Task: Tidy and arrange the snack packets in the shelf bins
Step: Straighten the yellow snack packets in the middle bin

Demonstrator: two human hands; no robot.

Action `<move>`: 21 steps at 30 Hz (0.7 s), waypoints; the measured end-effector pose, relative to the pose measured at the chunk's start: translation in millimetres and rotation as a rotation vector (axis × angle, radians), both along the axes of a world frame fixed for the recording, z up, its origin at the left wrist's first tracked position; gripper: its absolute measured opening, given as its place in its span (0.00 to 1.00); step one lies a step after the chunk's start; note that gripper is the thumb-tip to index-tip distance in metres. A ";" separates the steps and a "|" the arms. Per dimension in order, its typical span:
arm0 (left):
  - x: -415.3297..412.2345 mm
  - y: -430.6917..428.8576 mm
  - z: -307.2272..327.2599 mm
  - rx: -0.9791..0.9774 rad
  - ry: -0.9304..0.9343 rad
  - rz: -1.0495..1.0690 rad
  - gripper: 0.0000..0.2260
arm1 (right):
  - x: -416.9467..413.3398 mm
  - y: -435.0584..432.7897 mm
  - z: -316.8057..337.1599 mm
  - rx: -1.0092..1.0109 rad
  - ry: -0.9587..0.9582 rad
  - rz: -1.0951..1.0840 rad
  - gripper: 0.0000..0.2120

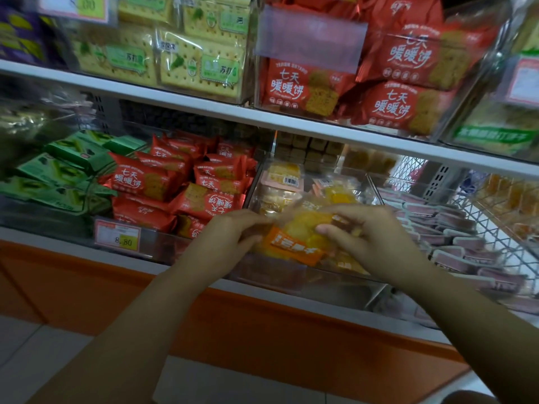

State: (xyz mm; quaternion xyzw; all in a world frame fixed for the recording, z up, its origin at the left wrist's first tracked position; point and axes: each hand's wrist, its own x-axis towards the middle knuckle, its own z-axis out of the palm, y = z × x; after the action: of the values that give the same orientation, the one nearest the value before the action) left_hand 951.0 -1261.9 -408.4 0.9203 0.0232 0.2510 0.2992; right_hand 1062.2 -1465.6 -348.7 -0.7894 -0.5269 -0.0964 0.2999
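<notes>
A clear packet with yellow pieces and an orange label point(297, 240) is held over the front of a clear plastic bin point(291, 275) on the lower shelf. My left hand point(230, 234) grips its left edge and my right hand point(370, 237) grips its right side, thumb on top. More yellow packets point(284, 177) lie deeper in the same bin, one with a barcode label. The bin to the left holds several red snack packets point(145, 182), some upside down.
Green packets point(58, 170) fill the far-left bin. Pink-grey packets point(455, 243) lie in a wire basket on the right. The upper shelf point(204, 107) carries bins of cracker packs point(201, 65) and red packets point(402, 59). A price tag point(118, 236) reads 8.80. An orange base panel point(262, 325) runs below.
</notes>
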 end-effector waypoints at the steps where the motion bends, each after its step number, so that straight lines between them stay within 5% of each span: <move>1: -1.7 1.4 1.1 -0.073 0.003 0.014 0.17 | 1.0 6.4 -2.7 -0.017 -0.022 -0.010 0.13; 8: -11.7 4.7 8.1 -0.330 -0.122 0.066 0.16 | -11.9 46.7 -58.7 -0.129 -0.201 -0.078 0.15; 11: -7.8 -0.1 1.4 -0.105 -0.088 0.042 0.16 | -17.5 49.7 -72.7 -0.124 -0.295 -0.075 0.08; 17: 14.4 -5.5 -10.2 0.436 0.034 0.128 0.22 | -10.9 34.1 -52.6 -0.364 -0.172 0.172 0.19; 21: 24.3 -12.0 -10.9 0.473 0.054 0.193 0.22 | 23.2 18.9 -33.9 -0.090 -0.175 -0.019 0.21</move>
State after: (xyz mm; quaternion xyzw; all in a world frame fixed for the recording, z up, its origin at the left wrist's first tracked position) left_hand 975.3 -1273.9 -419.2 0.9646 0.0594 0.2523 0.0497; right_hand 1085.5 -1446.7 -382.5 -0.7955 -0.5476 -0.1441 0.2159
